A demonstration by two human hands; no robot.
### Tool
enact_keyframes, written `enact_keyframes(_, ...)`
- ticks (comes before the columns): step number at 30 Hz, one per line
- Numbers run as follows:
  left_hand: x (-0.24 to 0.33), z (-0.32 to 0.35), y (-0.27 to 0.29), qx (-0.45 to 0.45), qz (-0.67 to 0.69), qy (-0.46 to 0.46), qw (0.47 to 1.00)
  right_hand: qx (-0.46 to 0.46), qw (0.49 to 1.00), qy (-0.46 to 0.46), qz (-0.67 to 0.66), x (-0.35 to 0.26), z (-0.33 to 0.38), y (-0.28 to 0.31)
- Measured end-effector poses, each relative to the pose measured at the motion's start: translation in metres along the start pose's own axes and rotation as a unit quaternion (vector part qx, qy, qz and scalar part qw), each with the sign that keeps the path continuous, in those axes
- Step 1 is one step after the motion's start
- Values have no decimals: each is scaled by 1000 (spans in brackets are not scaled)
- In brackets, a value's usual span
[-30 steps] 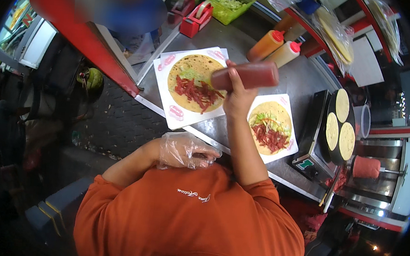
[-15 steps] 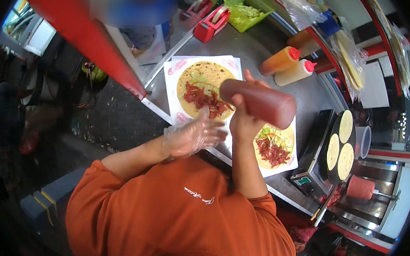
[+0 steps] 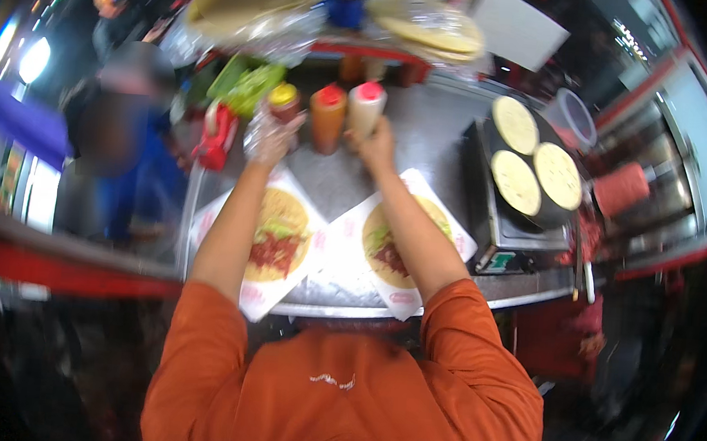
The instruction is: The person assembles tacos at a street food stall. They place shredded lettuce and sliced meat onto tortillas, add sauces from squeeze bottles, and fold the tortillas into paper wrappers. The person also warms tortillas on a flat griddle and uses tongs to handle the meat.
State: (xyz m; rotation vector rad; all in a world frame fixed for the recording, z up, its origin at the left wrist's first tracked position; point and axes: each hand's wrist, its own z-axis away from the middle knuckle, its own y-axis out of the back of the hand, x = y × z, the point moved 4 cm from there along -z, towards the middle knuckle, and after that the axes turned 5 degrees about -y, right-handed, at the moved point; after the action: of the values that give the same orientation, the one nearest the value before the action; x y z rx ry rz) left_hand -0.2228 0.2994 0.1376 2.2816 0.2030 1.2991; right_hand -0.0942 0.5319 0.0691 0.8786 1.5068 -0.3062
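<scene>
My right hand [image 3: 375, 146] reaches far forward and closes on the lower part of a cream squeeze bottle [image 3: 367, 103] with a red cap. My left hand [image 3: 267, 137], in a clear plastic glove, has its fingers spread against a dark red bottle [image 3: 284, 102] with a yellow cap. An orange squeeze bottle [image 3: 328, 119] stands between the two. Under my forearms lie two open tortillas with red meat and green shreds, a left tortilla [image 3: 280, 236] and a right tortilla [image 3: 391, 241], each on white paper on the steel counter [image 3: 441, 136].
A black griddle [image 3: 486, 205] at the right carries three plain tortillas. A red dispenser [image 3: 214, 135] and a green tub [image 3: 248, 86] stand at the left back. A person in blue [image 3: 128, 156] stands beyond the counter's left edge. Bagged tortillas [image 3: 432, 29] rest on the shelf above.
My right hand no longer holds the red sauce bottle over the tortillas. Both arms have stretched forward to the row of bottles at the back of the counter.
</scene>
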Motion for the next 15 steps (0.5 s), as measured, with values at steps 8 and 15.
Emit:
enact_keyframes(8,167,133,8,-147,168,-532,817,52,920,114,-373,-123,170,72)
enact_keyframes(15,215,259,48,-434,307,-360,766,147,912,101,-369,-118,218,215)
